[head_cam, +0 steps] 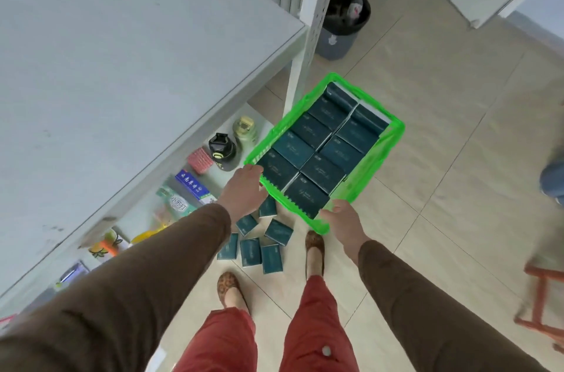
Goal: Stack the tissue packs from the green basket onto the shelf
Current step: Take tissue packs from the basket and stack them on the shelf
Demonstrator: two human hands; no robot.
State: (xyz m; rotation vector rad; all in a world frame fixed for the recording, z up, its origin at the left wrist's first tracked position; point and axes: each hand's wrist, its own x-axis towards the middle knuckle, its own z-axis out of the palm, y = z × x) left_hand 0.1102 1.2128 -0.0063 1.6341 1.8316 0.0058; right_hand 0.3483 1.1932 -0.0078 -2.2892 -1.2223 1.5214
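Observation:
A bright green basket (393, 130) hangs above the floor, filled with several dark teal tissue packs (317, 152) in two rows. My left hand (242, 191) grips its near-left corner. My right hand (343, 220) grips the near-right rim. Several more teal tissue packs (262, 245) lie scattered on the tiled floor under the basket, by my feet. The grey shelf top (122, 66) spreads to the left, bare, with its white post (308, 36) beside the basket.
A lower shelf level (195, 176) holds bottles, a red pack and boxes. A black bin (343, 27) stands behind the post. An orange stool (540, 301) and another person's knee (554, 179) are at the right edge.

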